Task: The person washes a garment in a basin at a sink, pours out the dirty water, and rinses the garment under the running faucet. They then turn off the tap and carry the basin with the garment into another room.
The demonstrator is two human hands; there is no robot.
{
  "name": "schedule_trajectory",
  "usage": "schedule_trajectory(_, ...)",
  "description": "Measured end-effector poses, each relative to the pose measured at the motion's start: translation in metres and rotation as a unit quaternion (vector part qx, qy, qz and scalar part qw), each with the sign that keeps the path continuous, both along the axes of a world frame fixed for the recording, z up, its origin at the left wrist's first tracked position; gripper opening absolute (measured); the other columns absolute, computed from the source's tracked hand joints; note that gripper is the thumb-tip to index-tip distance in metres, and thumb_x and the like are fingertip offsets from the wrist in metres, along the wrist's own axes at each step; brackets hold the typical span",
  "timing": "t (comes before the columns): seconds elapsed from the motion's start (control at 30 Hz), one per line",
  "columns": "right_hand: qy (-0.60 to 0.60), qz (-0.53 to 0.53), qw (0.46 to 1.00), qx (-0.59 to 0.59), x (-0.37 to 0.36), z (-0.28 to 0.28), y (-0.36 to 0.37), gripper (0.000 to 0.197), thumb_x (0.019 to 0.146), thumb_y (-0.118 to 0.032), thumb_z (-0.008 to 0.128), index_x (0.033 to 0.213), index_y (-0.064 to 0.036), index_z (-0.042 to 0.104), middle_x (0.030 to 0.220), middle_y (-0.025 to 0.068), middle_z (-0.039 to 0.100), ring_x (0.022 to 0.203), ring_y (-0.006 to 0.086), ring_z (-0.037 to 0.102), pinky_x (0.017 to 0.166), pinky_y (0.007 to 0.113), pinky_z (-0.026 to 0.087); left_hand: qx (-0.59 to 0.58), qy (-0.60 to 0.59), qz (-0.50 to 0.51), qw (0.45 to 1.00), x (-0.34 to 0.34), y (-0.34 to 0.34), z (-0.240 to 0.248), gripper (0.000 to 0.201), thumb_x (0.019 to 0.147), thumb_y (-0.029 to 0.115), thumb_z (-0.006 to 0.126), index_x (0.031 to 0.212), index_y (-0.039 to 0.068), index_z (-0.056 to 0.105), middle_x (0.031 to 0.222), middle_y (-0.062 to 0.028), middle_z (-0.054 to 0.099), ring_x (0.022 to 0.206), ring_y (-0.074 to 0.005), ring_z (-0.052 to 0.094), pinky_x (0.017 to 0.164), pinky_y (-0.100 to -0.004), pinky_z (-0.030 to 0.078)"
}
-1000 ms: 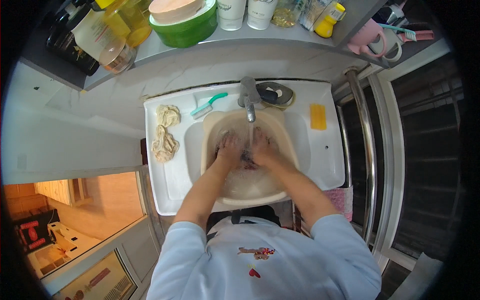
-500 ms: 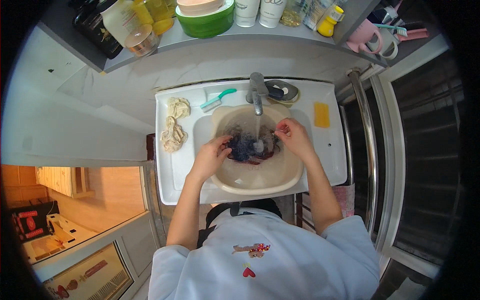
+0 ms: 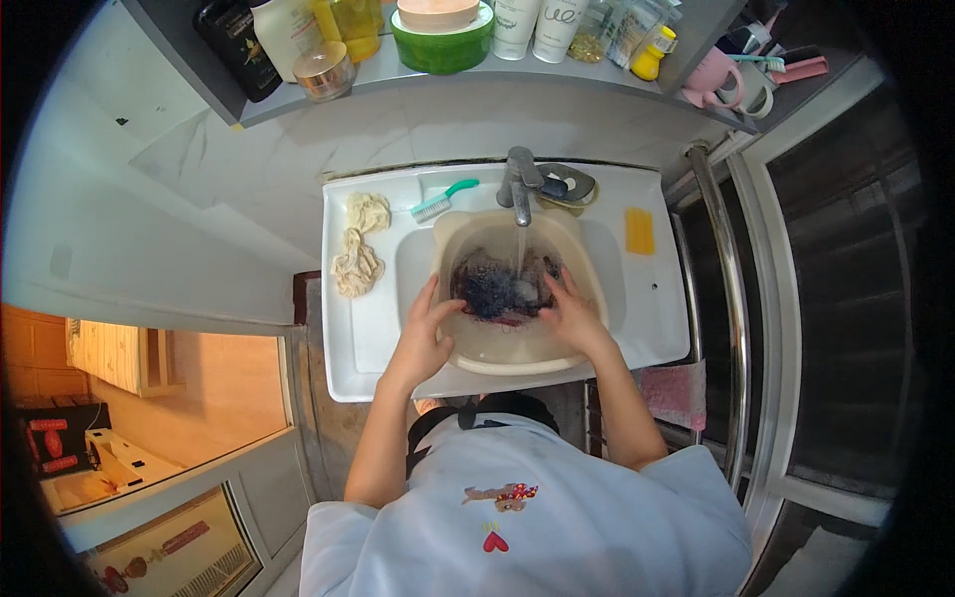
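A beige plastic basin (image 3: 497, 356) stands in the white sink (image 3: 350, 343) with water in it. Dark navy and reddish cloth (image 3: 485, 289) lies under the water, its shape blurred by ripples. From the chrome faucet (image 3: 521, 191) a stream runs down onto the cloth. My left hand (image 3: 426, 328) is at the basin's left side, fingers spread, one fingertip near the cloth. Over the right part of the basin, my right hand (image 3: 572, 316) has its fingers apart, close to the cloth's right edge. Neither hand grips anything.
Two wrung cream cloths (image 3: 358, 267) and a green-handled brush (image 3: 445, 202) lie on the sink's left ledge. A yellow soap bar (image 3: 639, 231) is at right; a grey soap dish (image 3: 569, 186) sits behind the faucet. Overhead, a shelf (image 3: 368, 88) holds bottles. A metal rail (image 3: 731, 269) runs along the right.
Both hands have come nearer to my body. The right hand's fingers, bunched at the basin's right rim before, are now spread lower over the water. The view has shifted slightly.
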State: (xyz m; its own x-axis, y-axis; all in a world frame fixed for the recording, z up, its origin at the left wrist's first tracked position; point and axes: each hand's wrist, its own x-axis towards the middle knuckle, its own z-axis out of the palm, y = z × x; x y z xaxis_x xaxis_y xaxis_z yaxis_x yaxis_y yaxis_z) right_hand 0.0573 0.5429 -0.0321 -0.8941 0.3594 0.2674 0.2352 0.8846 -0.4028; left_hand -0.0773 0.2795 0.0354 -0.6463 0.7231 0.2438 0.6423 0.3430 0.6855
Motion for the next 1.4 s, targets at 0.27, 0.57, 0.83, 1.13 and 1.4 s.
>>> schedule_trajectory(0.27, 0.205, -0.013, 0.803, -0.56, 0.02, 0.175, -0.007, 0.032, 0.101, -0.023, 0.047, 0.11, 0.0014, 0.066, 0.105, 0.0167, 0.069, 0.101, 0.0269, 0.066, 0.093, 0.037, 0.049, -0.005, -0.162, 0.099, 0.982, 0.003, -0.087, -0.005, 0.041, 0.08, -0.002, 0.062, 0.121, 0.006, 0.06, 0.135, -0.0199, 0.051, 0.125, -0.0375, 0.049, 0.104, -0.04, 0.041)
schedule_trajectory(0.57, 0.165, 0.153, 0.605, -0.764, 0.01, 0.149, -0.014, 0.037, 0.1, -0.027, 0.047, 0.129, -0.0042, 0.054, 0.121, 0.019, 0.062, 0.11, 0.0326, 0.062, 0.094, 0.045, 0.049, -0.015, -0.183, 0.165, 0.969, 0.01, -0.147, 0.0, 0.036, 0.083, -0.001, 0.061, 0.118, 0.005, 0.06, 0.13, -0.0193, 0.056, 0.118, -0.0368, 0.055, 0.099, -0.0396, 0.044)
schedule_trajectory(0.83, -0.065, -0.071, 0.875, -0.474, 0.013, 0.051, -0.044, 0.036, 0.093, -0.023, 0.061, 0.119, 0.0009, 0.062, 0.109, 0.0167, 0.068, 0.099, 0.0223, 0.066, 0.088, 0.034, 0.05, -0.024, -0.118, 0.129, 0.984, 0.008, -0.148, 0.008, 0.034, 0.085, 0.002, 0.061, 0.119, 0.004, 0.059, 0.13, -0.0195, 0.055, 0.118, -0.0387, 0.054, 0.098, -0.0406, 0.045)
schedule_trajectory(1.13, 0.049, -0.123, 0.951, -0.278, 0.012, 0.108, -0.018, 0.055, 0.087, -0.013, 0.067, 0.136, -0.0024, 0.045, 0.145, 0.0208, 0.037, 0.107, 0.0297, 0.061, 0.085, 0.037, 0.053, -0.072, -0.099, 0.105, 0.987, -0.003, -0.149, 0.003, 0.035, 0.085, 0.003, 0.061, 0.12, 0.005, 0.059, 0.132, -0.0191, 0.053, 0.117, -0.0396, 0.055, 0.096, -0.0411, 0.047)
schedule_trajectory(1.4, 0.056, -0.068, 0.985, -0.149, -0.037, 0.117, -0.008, 0.058, 0.09, -0.006, 0.059, 0.144, -0.0084, 0.036, 0.152, 0.0176, 0.027, 0.125, 0.0313, 0.048, 0.099, 0.039, 0.046, -0.06, -0.105, 0.091, 0.989, -0.002, -0.12, 0.009, 0.036, 0.084, 0.004, 0.062, 0.12, 0.007, 0.059, 0.133, -0.0177, 0.053, 0.116, -0.0386, 0.055, 0.095, -0.041, 0.048)
